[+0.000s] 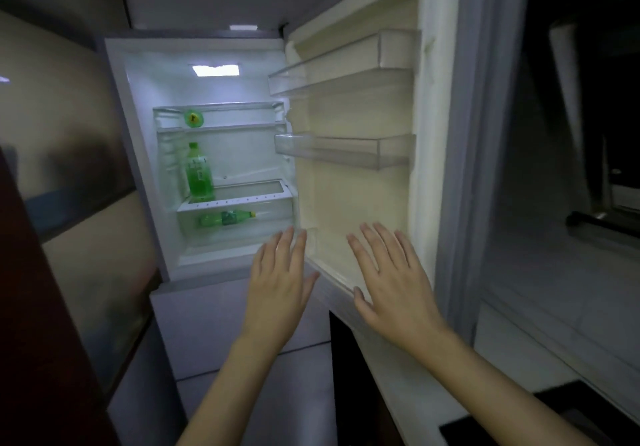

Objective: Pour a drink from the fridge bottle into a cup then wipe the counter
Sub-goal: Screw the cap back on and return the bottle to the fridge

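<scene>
Two hands, left hand and right hand, flat and spread (nothing held) before the open fridge.

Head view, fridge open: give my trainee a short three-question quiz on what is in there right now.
1. True or false: the upright green bottle stands in a door bin.
2. How many green bottles lie on their side?
3. Which holds something: A) left hand, B) right hand, C) neither?

Key: 1. False, it stands on an inner shelf. 2. One, the lying bottle in the bottom compartment. 3. C, both hands are empty, fingers spread.
</scene>
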Demonstrator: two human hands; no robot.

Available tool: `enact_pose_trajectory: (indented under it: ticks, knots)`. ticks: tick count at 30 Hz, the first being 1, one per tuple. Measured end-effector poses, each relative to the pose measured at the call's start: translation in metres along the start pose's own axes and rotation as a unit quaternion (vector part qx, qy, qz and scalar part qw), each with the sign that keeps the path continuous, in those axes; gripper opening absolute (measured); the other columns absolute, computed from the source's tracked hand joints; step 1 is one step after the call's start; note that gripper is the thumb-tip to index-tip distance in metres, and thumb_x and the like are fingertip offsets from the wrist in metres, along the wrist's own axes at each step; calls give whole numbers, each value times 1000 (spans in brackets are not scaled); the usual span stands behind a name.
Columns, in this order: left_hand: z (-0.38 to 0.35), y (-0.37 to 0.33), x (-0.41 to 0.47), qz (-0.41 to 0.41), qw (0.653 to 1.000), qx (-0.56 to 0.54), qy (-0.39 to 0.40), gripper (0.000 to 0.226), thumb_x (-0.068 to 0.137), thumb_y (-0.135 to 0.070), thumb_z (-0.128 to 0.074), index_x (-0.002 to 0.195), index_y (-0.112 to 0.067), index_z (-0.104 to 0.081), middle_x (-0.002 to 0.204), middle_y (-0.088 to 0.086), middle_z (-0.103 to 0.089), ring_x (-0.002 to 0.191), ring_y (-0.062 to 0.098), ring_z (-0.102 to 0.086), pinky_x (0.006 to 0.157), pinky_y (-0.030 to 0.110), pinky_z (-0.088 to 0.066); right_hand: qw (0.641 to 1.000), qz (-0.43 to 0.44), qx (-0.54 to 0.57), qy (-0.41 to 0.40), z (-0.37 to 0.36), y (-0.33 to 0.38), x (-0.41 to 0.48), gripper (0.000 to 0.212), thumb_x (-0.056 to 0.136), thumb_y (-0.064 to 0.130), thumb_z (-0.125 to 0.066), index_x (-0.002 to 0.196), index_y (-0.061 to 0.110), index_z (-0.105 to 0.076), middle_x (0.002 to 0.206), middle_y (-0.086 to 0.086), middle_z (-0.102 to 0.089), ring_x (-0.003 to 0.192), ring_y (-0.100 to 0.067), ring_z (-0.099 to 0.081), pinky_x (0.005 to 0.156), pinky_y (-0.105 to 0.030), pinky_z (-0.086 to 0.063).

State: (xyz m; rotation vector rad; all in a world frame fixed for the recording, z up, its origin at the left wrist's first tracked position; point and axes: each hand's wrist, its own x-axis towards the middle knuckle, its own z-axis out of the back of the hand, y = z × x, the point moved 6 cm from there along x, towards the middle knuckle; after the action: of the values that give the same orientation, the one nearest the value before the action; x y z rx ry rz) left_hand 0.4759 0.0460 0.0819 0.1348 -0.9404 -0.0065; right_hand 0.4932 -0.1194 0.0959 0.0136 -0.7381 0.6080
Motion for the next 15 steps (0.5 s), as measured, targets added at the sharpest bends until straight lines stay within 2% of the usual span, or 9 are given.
enact_pose_trajectory:
  ticks: [7, 9, 13, 15]
  knots:
    - [19, -57, 11, -42, 999, -23, -4, 65, 93, -45, -43, 145, -5, -46, 149, 16, -46, 139, 33, -41, 113, 45, -28, 996, -82, -24, -34, 32, -62, -38, 74, 81, 30, -53, 148, 9, -30, 153, -16, -28, 142, -32, -23, 113, -51, -24]
    - [20, -77, 18, -62, 998, -29, -2, 65, 94, -45, -45, 145, -5, -45, 150, 15, -44, 140, 33, -41, 114, 46, -32, 993, -110, -42, -27, 36, -79, -45, 75, 81, 31, -54, 148, 9, -29, 153, -17, -27, 142, -33, -23, 114, -51, -22]
    - [18, -115, 31, -92, 993, -70, 6, 70, 89, -40, -67, 145, -4, -44, 152, 15, -43, 136, 32, -47, 106, 46, -46, 984, -166, -56, -27, 40, -118, -58, 76, 80, 28, -57, 147, 6, -29, 153, -19, -28, 141, -34, -25, 113, -52, -23]
    - [17, -129, 37, -107, 992, -72, 4, 71, 90, -41, -66, 146, -5, -42, 153, 15, -41, 136, 32, -46, 106, 45, -46, 977, -209, -38, -34, 40, -140, -60, 78, 80, 25, -60, 147, 2, -26, 152, -21, -28, 140, -34, -26, 113, -52, -24]
